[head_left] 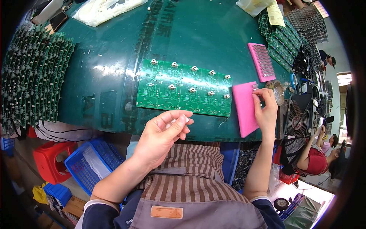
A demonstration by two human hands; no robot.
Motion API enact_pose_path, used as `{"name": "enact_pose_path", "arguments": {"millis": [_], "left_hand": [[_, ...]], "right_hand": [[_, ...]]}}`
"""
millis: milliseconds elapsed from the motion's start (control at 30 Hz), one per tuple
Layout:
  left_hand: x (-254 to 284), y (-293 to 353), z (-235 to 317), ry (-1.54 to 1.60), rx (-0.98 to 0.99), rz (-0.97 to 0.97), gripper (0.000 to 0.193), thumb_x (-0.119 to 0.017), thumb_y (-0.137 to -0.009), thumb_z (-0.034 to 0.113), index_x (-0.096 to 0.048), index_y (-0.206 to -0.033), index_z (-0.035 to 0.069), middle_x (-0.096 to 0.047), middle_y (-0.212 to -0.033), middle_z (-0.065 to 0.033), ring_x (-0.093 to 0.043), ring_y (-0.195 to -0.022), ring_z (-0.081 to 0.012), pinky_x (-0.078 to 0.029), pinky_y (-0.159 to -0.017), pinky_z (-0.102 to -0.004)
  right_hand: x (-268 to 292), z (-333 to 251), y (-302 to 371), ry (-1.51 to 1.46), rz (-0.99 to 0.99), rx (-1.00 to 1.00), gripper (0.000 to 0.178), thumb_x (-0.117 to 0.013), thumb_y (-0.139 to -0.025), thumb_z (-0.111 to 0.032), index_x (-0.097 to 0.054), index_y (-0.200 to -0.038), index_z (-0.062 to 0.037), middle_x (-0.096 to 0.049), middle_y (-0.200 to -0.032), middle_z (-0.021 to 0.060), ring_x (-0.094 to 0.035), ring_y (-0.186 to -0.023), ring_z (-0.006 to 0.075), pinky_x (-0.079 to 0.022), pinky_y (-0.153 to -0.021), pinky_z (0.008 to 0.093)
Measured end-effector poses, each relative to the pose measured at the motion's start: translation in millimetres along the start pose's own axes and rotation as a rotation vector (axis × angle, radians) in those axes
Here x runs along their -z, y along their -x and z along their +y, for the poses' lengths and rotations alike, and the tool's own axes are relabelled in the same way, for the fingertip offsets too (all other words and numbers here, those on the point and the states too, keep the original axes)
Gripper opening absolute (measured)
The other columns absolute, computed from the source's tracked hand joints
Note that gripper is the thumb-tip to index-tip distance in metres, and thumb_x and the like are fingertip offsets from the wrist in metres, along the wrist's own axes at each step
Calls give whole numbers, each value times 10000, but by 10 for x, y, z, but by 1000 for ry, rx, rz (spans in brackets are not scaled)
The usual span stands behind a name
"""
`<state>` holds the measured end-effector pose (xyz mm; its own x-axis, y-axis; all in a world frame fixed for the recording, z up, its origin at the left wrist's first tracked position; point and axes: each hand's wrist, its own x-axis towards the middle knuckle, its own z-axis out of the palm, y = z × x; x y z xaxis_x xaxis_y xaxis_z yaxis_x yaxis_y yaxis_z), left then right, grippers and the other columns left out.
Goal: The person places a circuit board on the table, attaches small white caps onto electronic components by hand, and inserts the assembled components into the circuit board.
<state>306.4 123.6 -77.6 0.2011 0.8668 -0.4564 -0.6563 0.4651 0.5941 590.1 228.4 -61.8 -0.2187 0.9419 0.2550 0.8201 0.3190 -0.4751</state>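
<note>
Picking small parts beside the green circuit panel [183, 88]

Right hand [265, 108] pinches a part off the pink foam pad [244, 110], right of the panel; left hand [164, 133] pinches something small and white below it. Best lifted straight, lightly.

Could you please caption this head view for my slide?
Right hand picks parts from pink foam pad; left hand waits near green circuit panel.

Electronics assembly workshop: dark green worktop [213, 34] carrying a panel of green circuit boards [184, 88], more boards stacked in rows at left [34, 80] and upper right [280, 38], pink foam component trays [261, 62], a co-worker [316, 156] seated nearby
</note>
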Motion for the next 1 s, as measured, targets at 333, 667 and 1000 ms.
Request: {"name": "enact_pose_path", "arguments": {"millis": [333, 667, 1000], "left_hand": [[-125, -50, -40, 68, 14, 5, 202, -538, -930, 172, -565, -1060, 18, -609, -923, -57, -539, -768, -94, -449, -679, -226], [-172, 1, -75, 224, 40, -65, 224, -572, -913, 184, -572, -1066, 21, -605, -908, -45, -554, -777, -87, -457, -703, -219], [-59, 16, -50, 264, 35, -66, 222, -571, -907, 143, -549, -1081, 7, -628, -975, -78, -598, -840, -113, -497, -758, -225]], "right_hand": [[-164, -46, -3, 397, 223, -16, 67, -550, -848, -39, -544, -904, -2, -549, -857, 137, -538, -846, 309, -428, -755, 380], [-426, -1223, 378, -738, -89, 104, 136, -639, -763, 61, -613, -883, 0, -657, -895, 112, -647, -844, 216, -510, -745, 294], [-488, -1261, 363, -796, -152, -27, 132, -628, -801, 37, -613, -929, 11, -658, -906, 102, -645, -848, 167, -506, -743, 269]]}}
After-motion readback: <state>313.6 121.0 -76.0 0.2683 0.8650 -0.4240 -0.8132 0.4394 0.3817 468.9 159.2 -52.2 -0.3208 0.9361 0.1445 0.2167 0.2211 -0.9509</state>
